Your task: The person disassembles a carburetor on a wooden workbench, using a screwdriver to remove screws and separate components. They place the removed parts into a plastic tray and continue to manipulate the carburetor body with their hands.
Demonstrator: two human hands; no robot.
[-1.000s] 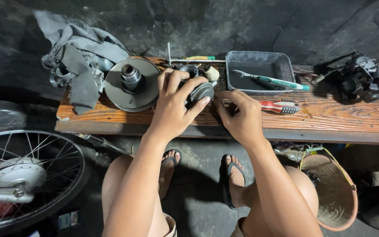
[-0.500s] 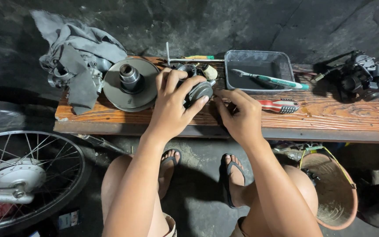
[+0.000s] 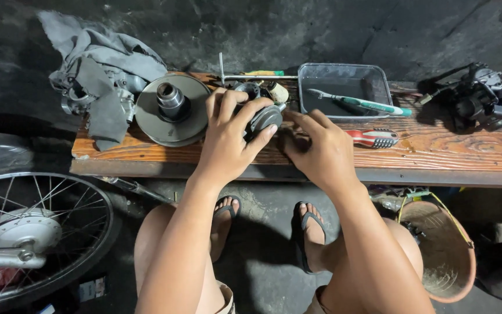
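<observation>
Nothing is shifting since the earlier frame: the left hand (image 3: 228, 136) is still wrapping its fingers over the dark metal part (image 3: 261, 115) mid-bench (image 3: 448, 154). At three o'clock, the right hand (image 3: 321, 151) is curling, fingers narrow, contents hidden. Bare planks are lying toward the near edge.

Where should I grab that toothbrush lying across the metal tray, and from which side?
Take the toothbrush by its green handle end, coming from the right. That end rests over the tray's right rim, raised and free, while the bristle head lies down inside the tray.
</observation>
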